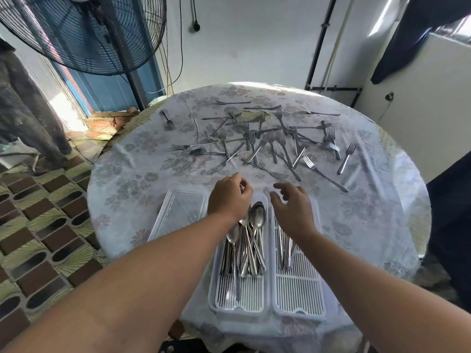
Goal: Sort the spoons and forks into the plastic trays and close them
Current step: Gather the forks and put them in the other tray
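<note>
Spoons (pixel 251 240) lie heaped in the left plastic tray (pixel 238 299) at the bench's near edge, the left hand (pixel 229 198) curled round what looks like a spoon handle above it, seemingly to lay it in. The right hand (pixel 293 210) hovers, fingers spread and holding nothing, over the right tray (pixel 299 291) with its few pieces. Forks (pixel 265 141) still scatter the far side of the floral-clothed bench (pixel 132 189); a clear lid (pixel 178 212) waits left, a standing fan (pixel 84 34) beyond.

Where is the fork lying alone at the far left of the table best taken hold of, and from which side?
Probably by its handle, pinched from above. The fork lies flat on the tablecloth, tines toward the person and handle pointing away, well apart from the fork pile, so nothing crowds either side. The left hand is the nearer one; the handle's thin, flat shape suits a fingertip pinch across its width.
</note>
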{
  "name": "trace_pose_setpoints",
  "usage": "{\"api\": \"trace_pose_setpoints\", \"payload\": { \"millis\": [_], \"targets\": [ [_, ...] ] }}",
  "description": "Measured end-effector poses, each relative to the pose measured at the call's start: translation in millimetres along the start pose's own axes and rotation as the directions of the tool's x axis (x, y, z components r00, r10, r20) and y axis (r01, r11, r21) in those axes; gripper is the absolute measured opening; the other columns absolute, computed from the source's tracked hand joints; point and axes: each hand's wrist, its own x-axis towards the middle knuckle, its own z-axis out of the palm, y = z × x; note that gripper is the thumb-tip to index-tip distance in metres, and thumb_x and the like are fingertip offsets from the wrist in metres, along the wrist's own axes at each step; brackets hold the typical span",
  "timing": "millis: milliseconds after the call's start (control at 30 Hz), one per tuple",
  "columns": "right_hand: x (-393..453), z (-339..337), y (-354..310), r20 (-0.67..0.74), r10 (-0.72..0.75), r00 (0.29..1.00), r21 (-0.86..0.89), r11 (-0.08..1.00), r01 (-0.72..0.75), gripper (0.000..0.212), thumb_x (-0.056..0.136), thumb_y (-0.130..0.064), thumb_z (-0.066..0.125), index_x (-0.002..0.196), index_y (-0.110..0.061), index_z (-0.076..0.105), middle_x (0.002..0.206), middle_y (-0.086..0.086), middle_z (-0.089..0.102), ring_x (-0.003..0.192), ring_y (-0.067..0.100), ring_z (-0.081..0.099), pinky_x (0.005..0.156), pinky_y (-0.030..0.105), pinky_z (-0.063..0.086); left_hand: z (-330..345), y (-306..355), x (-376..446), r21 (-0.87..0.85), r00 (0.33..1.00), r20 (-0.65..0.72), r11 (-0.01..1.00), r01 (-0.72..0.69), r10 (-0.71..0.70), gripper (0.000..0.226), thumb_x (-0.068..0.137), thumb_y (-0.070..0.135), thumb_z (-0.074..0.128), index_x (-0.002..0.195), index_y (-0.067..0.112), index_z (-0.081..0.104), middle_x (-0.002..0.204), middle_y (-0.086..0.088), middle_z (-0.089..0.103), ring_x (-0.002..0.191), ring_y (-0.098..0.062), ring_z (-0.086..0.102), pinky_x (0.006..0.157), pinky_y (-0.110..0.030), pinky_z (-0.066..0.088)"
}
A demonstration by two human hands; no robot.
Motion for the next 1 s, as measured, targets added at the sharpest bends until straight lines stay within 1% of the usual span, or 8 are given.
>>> {"api": "trace_pose_setpoints", "payload": {
  "millis": [167, 267, 500, 567, 633, 700, 867, 1000],
  "targets": [
    [25.5, 26.4, -30.1, 0.002, 0.087, 0.996, 0.143, 0.986, -0.087, 0.024, 0.098, -0.028, 0.063, 0.122, -0.022, 0.065, 0.093, -0.004, 0.069, 0.080, 0.013, 0.065, 0.070, 0.028, 0.052, -9.9, -12.9, 39.6, 0.098, 0.996, 0.087, 0.995, -0.006, -0.002, 0.018, 0.099, 0.030, 0.050, 0.097, 0.017, 0.062, 0.090, -0.003, 0.066, 0.081, -0.026, 0.061, 0.067, -0.036, 0.053],
    [41.0, 50.8, -42.9, 0.061, 0.143, 0.988, 0.174, 0.973, -0.152, 0.031, 0.099, -0.030, 0.062, 0.128, -0.020, 0.063, 0.094, -0.005, 0.069, 0.070, 0.014, 0.064, 0.075, 0.041, 0.058, -13.9, -29.6, 67.6, 0.129, 0.989, 0.147, 0.992, -0.003, -0.016, 0.017, 0.097, 0.031, 0.051, 0.099, 0.020, 0.064, 0.095, -0.002, 0.065, 0.084, -0.026, 0.059, 0.066, -0.033, 0.046],
    [74.4, 114.7, -63.5, 0.057, 0.271, 0.961, 0.127, 0.953, -0.277, 0.027, 0.099, -0.028, 0.060, 0.126, -0.024, 0.062, 0.087, -0.010, 0.066, 0.063, 0.011, 0.058, 0.067, 0.032, 0.050, -28.9, -85.2, 121.4, 0.170, 0.964, 0.262, 0.981, -0.090, 0.043, 0.019, 0.099, 0.029, 0.047, 0.101, 0.019, 0.062, 0.104, -0.005, 0.066, 0.093, -0.029, 0.059, 0.074, -0.037, 0.052],
    [84.6, 129.7, -65.9, 0.054, 0.278, 0.959, 0.065, 0.958, -0.281, 0.028, 0.099, -0.023, 0.059, 0.127, -0.021, 0.063, 0.084, -0.011, 0.064, 0.064, 0.011, 0.059, 0.065, 0.029, 0.050, -32.8, -103.5, 136.8, 0.185, 0.949, 0.311, 0.977, -0.111, 0.049, 0.020, 0.099, 0.028, 0.046, 0.106, 0.021, 0.063, 0.109, -0.005, 0.066, 0.100, -0.030, 0.059, 0.080, -0.042, 0.055],
    [95.0, 141.7, -66.3, 0.067, 0.269, 0.961, -0.020, 0.963, -0.268, 0.031, 0.099, -0.016, 0.056, 0.129, -0.021, 0.062, 0.086, -0.008, 0.065, 0.059, 0.011, 0.060, 0.053, 0.021, 0.044, -34.7, -123.6, 154.7, 0.202, 0.935, 0.350, 0.970, -0.133, 0.056, 0.020, 0.098, 0.028, 0.046, 0.108, 0.021, 0.063, 0.114, -0.007, 0.065, 0.106, -0.032, 0.058, 0.082, -0.042, 0.053],
    [103.1, 145.3, -63.8, 0.098, 0.257, 0.961, -0.163, 0.957, -0.239, 0.037, 0.100, -0.014, 0.053, 0.134, -0.028, 0.060, 0.100, -0.003, 0.067, 0.064, 0.013, 0.063, 0.049, 0.018, 0.042, -36.3, -137.4, 166.1, 0.233, 0.929, 0.365, 0.960, -0.153, 0.059, 0.024, 0.099, 0.028, 0.047, 0.114, 0.019, 0.063, 0.119, -0.010, 0.062, 0.110, -0.033, 0.057, 0.084, -0.041, 0.052],
    [134.5, 160.2, -65.4, 0.203, 0.206, 0.957, -0.530, 0.845, -0.070, 0.063, 0.097, -0.007, 0.047, 0.147, -0.044, 0.046, 0.133, 0.006, 0.056, 0.101, 0.025, 0.063, 0.077, 0.035, 0.056, -32.0, -171.2, 202.5, 0.262, 0.911, 0.413, 0.957, -0.125, 0.006, 0.035, 0.098, 0.028, 0.044, 0.131, 0.019, 0.053, 0.128, -0.016, 0.059, 0.112, -0.039, 0.057, 0.090, -0.046, 0.052],
    [156.4, 175.6, -73.0, 0.303, 0.187, 0.934, -0.727, 0.679, 0.100, 0.078, 0.095, 0.000, 0.045, 0.154, -0.050, 0.030, 0.139, 0.008, 0.047, 0.104, 0.026, 0.063, 0.074, 0.037, 0.059, -20.0, -182.2, 229.8, 0.283, 0.863, 0.505, 0.946, -0.158, -0.008, 0.058, 0.102, 0.030, 0.040, 0.158, 0.033, 0.026, 0.144, -0.019, 0.048, 0.126, -0.040, 0.052, 0.102, -0.048, 0.047]
  ]
}}
